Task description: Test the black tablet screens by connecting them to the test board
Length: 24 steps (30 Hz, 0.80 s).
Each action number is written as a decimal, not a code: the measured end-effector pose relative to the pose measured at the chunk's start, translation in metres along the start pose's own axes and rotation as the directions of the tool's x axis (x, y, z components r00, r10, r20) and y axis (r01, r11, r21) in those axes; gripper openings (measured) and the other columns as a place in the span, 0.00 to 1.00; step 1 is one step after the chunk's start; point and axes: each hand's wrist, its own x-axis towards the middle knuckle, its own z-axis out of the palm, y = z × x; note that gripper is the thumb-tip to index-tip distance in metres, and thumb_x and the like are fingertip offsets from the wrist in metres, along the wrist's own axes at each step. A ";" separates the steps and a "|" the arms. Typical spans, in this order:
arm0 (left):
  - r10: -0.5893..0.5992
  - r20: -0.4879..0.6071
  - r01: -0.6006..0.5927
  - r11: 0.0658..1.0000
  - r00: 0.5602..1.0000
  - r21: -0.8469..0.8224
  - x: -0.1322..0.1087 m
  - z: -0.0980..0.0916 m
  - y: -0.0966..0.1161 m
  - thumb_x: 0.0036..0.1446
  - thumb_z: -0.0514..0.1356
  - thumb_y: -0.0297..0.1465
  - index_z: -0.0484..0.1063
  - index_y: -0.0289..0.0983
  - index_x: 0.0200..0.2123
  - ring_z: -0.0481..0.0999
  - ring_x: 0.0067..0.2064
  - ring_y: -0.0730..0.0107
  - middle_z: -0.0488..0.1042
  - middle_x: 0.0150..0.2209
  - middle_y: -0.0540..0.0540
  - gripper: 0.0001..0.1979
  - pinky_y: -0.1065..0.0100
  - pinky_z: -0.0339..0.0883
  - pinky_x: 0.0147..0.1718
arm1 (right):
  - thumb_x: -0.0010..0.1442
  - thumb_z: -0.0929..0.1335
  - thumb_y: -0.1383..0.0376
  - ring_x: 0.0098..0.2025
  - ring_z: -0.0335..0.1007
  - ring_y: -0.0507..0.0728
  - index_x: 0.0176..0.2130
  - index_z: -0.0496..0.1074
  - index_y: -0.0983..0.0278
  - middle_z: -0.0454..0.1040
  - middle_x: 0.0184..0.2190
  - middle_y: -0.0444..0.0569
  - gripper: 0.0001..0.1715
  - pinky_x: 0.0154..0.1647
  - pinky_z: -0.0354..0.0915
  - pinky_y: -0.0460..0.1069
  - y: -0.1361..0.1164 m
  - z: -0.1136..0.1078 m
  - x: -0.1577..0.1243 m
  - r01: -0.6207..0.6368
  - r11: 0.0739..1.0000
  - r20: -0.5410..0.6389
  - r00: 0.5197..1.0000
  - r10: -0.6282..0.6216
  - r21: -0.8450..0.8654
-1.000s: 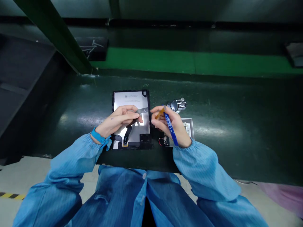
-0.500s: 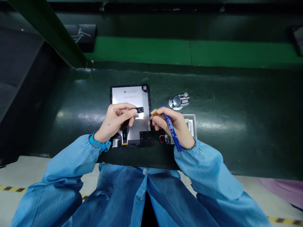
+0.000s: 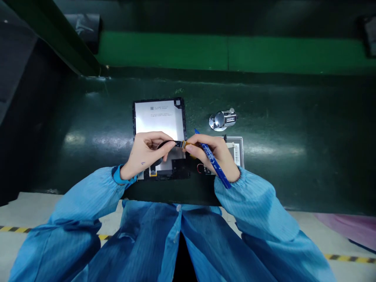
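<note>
My left hand (image 3: 148,152) pinches the cable (image 3: 178,143), my right hand (image 3: 219,154) the orange strip (image 3: 188,144), ends meeting over the screen (image 3: 160,123); joined or not, I can't tell! Blue stick (image 3: 216,168) across, my right hand hides part of the panel (image 3: 237,153).

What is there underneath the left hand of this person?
Beneath the left hand is the white-backed panel; its upper part and some of its lower edge show around the hand. Whatever lies directly below the hand is covered and cannot be seen.
</note>
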 end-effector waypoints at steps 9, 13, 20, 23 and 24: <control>-0.020 0.027 0.020 1.000 0.999 0.010 -0.002 -0.001 -0.002 0.53 0.66 0.30 0.73 0.37 0.24 0.68 0.16 0.78 0.70 0.14 0.53 0.07 0.74 0.62 0.17 | 0.65 0.67 0.55 0.23 0.57 0.48 0.30 0.72 0.64 0.67 0.22 0.41 0.18 0.27 0.54 0.46 -0.001 0.001 -0.001 -0.001 0.996 0.005 1.000 0.001 -0.088; -0.021 0.052 0.021 1.000 0.998 -0.009 -0.002 -0.001 -0.003 0.53 0.65 0.27 0.73 0.37 0.25 0.67 0.15 0.79 0.70 0.14 0.54 0.06 0.75 0.61 0.17 | 0.65 0.67 0.56 0.23 0.57 0.48 0.30 0.72 0.64 0.67 0.22 0.41 0.17 0.27 0.55 0.46 -0.002 0.001 -0.001 0.019 0.996 0.008 1.000 -0.019 -0.082; -0.022 0.060 0.024 0.999 0.998 -0.025 -0.002 0.000 -0.002 0.52 0.66 0.28 0.73 0.37 0.24 0.67 0.15 0.79 0.70 0.14 0.54 0.07 0.75 0.61 0.17 | 0.65 0.67 0.59 0.23 0.56 0.47 0.30 0.71 0.64 0.66 0.21 0.40 0.14 0.27 0.55 0.45 -0.003 0.001 -0.001 0.026 0.996 0.014 1.000 -0.025 -0.089; -0.008 0.058 0.009 1.000 0.998 -0.017 -0.003 0.000 -0.002 0.52 0.66 0.27 0.73 0.37 0.23 0.67 0.15 0.80 0.70 0.14 0.53 0.07 0.76 0.60 0.16 | 0.65 0.66 0.59 0.23 0.57 0.48 0.30 0.71 0.64 0.67 0.22 0.41 0.14 0.27 0.55 0.45 -0.003 0.001 -0.001 0.031 0.996 0.024 0.999 -0.029 -0.081; -0.003 0.058 0.004 1.000 0.998 -0.015 -0.003 0.001 -0.002 0.52 0.66 0.27 0.73 0.36 0.23 0.67 0.15 0.80 0.70 0.14 0.54 0.07 0.76 0.60 0.16 | 0.65 0.66 0.59 0.23 0.57 0.48 0.30 0.71 0.64 0.67 0.22 0.41 0.14 0.28 0.55 0.45 -0.003 0.001 -0.001 0.032 0.996 0.024 0.999 -0.030 -0.080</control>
